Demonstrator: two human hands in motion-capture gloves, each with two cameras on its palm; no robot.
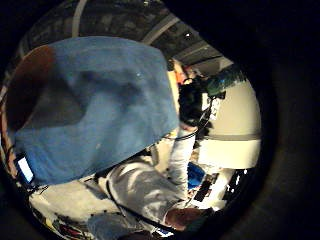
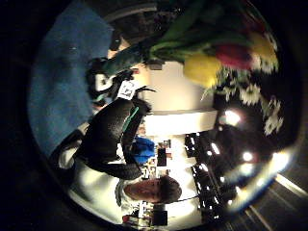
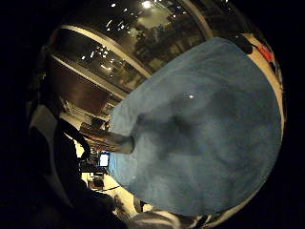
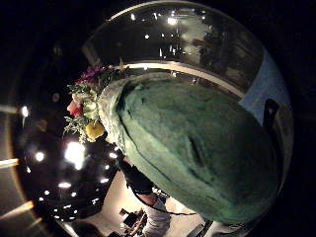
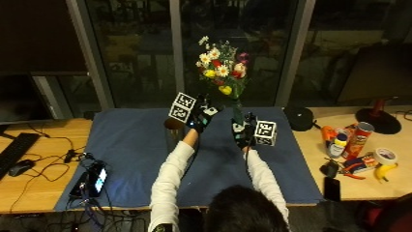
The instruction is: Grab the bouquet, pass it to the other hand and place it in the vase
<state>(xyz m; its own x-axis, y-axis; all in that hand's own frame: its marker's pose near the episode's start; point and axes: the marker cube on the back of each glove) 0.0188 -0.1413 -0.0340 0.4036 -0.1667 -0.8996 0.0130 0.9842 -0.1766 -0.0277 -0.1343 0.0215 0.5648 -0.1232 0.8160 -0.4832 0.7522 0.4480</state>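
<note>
Blue cloth (image 5: 128, 145) covers the table middle, dark vase (image 5: 171, 126) stands on it toward the left, just beside the left hand (image 5: 201, 116). Left hand is raised, fingers look relaxed and holding nothing, likely waiting to take the stems. Right hand (image 5: 242, 130) grips the bouquet (image 5: 222, 70) low on its green stems, upright, blooms above both hands. Judged: handover not done, vase empty as far as visible.
</note>
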